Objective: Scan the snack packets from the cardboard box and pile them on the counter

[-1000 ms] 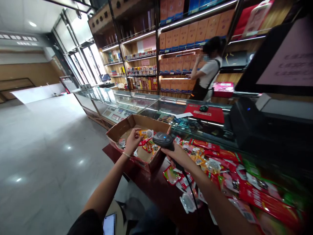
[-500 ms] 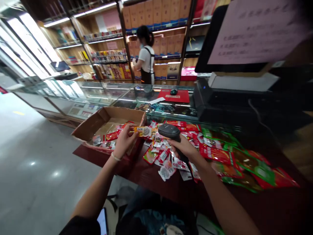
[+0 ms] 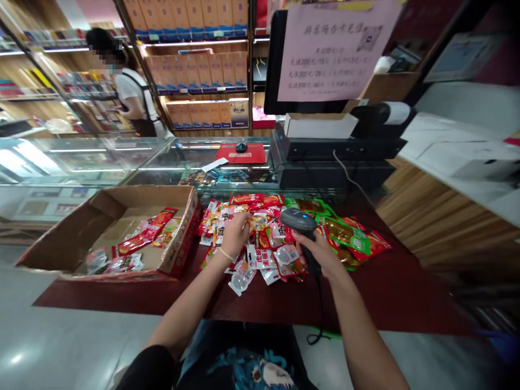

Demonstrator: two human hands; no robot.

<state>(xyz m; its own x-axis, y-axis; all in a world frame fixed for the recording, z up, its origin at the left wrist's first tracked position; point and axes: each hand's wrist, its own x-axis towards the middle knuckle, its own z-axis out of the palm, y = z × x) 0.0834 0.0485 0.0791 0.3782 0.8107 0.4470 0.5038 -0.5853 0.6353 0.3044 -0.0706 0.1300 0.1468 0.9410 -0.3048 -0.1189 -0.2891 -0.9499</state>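
Observation:
My right hand (image 3: 319, 252) is wrapped round the handle of a black barcode scanner (image 3: 298, 219), a small blue light showing on its top. The scanner's head points left, and its cable hangs over the counter edge. Just left of it, my left hand (image 3: 236, 236) is closed at the fingertips on a small yellow snack packet (image 3: 259, 221), partly hidden among others. Beneath both hands spreads a pile of red and white snack packets (image 3: 262, 257). Larger green-edged packets (image 3: 345, 233) lie right of the scanner.
An open cardboard box (image 3: 91, 216) with several packets inside stands left of the pile on the dark red counter (image 3: 390, 303). Behind are a glass display case (image 3: 158, 162), a red mat (image 3: 247, 153) with a mouse, and a monitor (image 3: 276, 62) bearing a pink notice. A person (image 3: 136, 100) stands near shelves.
My view has turned right. My left hand has moved with the yellow packet from beside the box to over the pile. The scanner stays in my right hand.

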